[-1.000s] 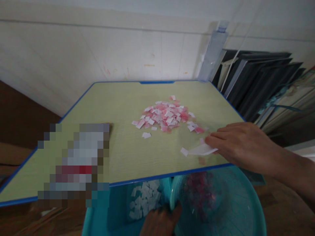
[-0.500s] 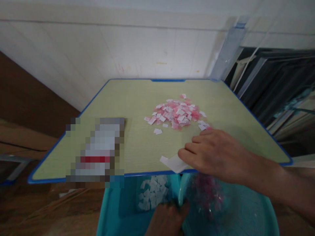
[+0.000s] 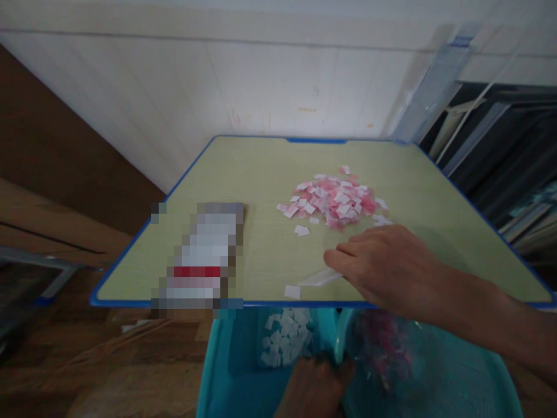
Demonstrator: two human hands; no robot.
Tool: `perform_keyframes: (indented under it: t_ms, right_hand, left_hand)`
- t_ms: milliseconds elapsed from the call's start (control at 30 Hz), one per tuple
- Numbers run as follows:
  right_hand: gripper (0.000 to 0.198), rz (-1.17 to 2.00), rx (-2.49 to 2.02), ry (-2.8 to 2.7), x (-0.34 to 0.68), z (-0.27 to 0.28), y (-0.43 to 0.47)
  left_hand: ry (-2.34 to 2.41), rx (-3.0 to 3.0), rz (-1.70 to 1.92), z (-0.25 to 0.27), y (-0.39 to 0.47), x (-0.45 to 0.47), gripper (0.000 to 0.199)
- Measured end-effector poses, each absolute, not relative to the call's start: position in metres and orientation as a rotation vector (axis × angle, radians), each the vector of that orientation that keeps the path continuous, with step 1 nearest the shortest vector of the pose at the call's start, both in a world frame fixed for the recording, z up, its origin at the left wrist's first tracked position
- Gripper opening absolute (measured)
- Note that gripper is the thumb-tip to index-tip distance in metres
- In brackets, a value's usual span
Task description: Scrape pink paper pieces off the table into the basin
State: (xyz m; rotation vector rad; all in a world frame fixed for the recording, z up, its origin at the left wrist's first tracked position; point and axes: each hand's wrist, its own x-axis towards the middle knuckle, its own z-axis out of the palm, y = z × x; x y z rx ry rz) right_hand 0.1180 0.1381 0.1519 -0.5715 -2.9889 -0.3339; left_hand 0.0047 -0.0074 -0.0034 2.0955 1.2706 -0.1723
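My right hand (image 3: 387, 261) is over the near right part of the yellow-green board (image 3: 243, 168), fingers curled closed. From its thumb side sticks out a thin, whitish translucent strip (image 3: 319, 278), which the fingers pinch. A small white paper piece (image 3: 292, 291) touches the board at the strip's left end. Beyond the hand lies a heap of pink and white paper pieces (image 3: 335, 200), with a few strays around it. My left hand (image 3: 311, 386), closed and dim, is low over the turquoise basin beside a basket's rim (image 3: 342, 337). What its fingers hold is hidden.
The turquoise basin (image 3: 209, 377) below the board contains a batch of white paper pieces (image 3: 287, 337). A clear bag with pinkish-red contents (image 3: 383, 342) is in the basket. A pixelated rectangular object (image 3: 204, 249) lies left on the board. A clear plastic bottle (image 3: 435, 87) leans at the wall.
The whole view has shifted, so the board appears further right. My right hand has tilted the whitish strip, which now shows edge-on, with the small white piece by its end.
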Motion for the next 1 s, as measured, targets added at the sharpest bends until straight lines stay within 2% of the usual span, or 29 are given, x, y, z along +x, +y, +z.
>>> perform_keyframes:
  t_ms: [233,400,600,867,1000]
  right_hand:
    - [0.018,-0.27,-0.514,-2.998,0.111,0.154,0.128]
    - [0.019,-0.283,-0.471,-2.997,0.108,0.156,0.125]
    - [0.019,-0.271,-0.427,-3.022,0.108,0.155,0.119]
    - [0.02,-0.322,-0.554,-2.913,0.134,0.162,0.125]
    - [0.019,-0.473,-0.675,-2.878,0.163,0.166,0.134]
  left_hand:
    - [1.275,2.075,-0.045,-0.003,-0.009,0.005,0.045]
    - [1.274,2.082,-0.111,-0.002,-0.008,0.006,0.051]
    - [1.282,2.102,-0.14,-0.002,-0.004,0.008,0.034]
    - [1.257,2.102,-0.193,-0.002,0.0,0.006,0.04]
    - [1.243,2.119,-0.228,-0.001,-0.002,0.005,0.051]
